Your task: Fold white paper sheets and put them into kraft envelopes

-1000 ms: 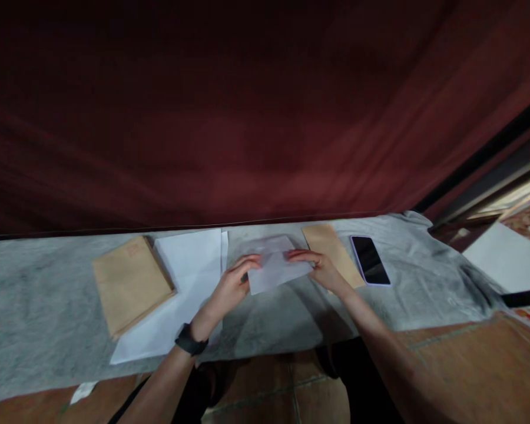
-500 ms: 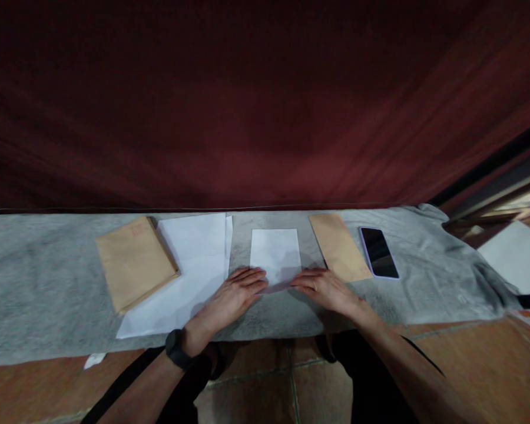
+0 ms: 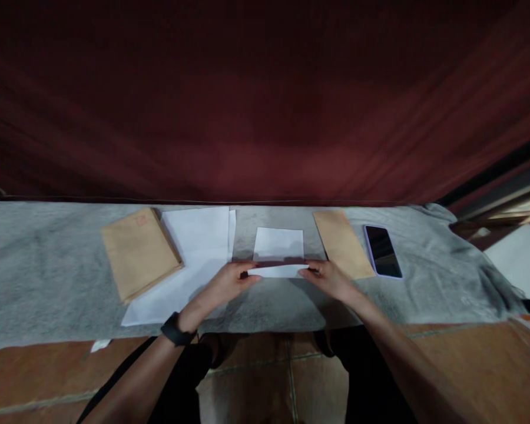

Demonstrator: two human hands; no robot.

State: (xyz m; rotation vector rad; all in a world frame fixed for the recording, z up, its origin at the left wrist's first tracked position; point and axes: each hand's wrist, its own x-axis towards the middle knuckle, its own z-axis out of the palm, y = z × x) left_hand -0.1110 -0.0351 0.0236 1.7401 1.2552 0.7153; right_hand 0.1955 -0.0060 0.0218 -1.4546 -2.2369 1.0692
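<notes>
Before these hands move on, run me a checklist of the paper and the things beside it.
1. Left hand gripping white paper: ok, at its left end.
2. Right hand gripping it: ok, at the right end.
3. Paper wholly flat: not ok, its near part is raised.
4. Paper edges aligned: cannot tell.
5. Smartphone apart from right hand: ok.
6. White sheets uncovered: not ok, brown envelope stack overlaps them.

No writing I can read
The small red mark (image 3: pixel 140 220) on the brown envelope (image 3: pixel 138 258) at my left is too blurred for me to make out.
</notes>
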